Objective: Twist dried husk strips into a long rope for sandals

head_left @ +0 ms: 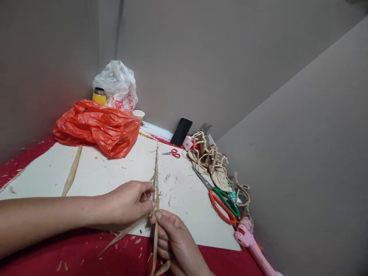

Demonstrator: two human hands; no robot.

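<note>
A thin braided straw cord [156, 180] runs away from me down the middle of the white board [184, 226]. My right hand [175, 239] is closed, thumb and forefinger pinching the near end of the braid, where flat loose strands [155, 245] hang down. From the left, my left hand [130, 203] reaches in with curled fingers, thumb and fingertips on the braid just above the pinch. Another pale strand [120, 237] slants out beneath my left wrist. What lies between my left fingertips is partly hidden.
An orange plastic bag [97, 128], a white bag [116, 82], a yellow jar [99, 96] and a paper cup [138, 114] stand back left. Small scissors [174, 153], a phone [181, 131], woven straw pieces [211, 159], large scissors [221, 201] and a pink tool [251, 241] lie right.
</note>
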